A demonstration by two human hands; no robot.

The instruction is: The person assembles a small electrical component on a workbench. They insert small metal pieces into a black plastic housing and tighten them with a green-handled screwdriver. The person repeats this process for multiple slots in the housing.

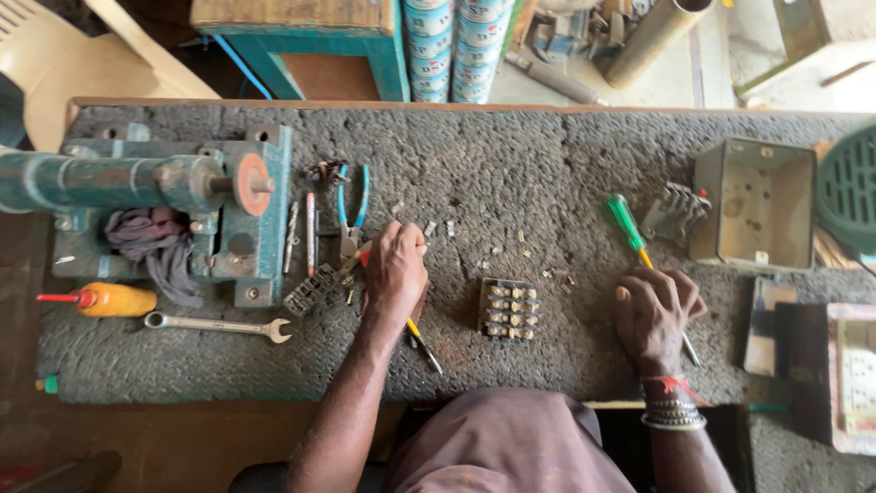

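Grey carpeted bench top: teal cast-iron bench machine far left, steel open-ended spanner in front of it. Blue-handled pliers just right of machine. Black terminal block with brass screws centre, between both hands. Open grey metal box far right, green-handled screwdriver left of it.

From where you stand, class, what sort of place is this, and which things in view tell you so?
Most likely a repair workshop. A worn bench carries a bench machine, a spanner, pliers and a terminal block. The right hand holds a green screwdriver; the left hand holds another tool.
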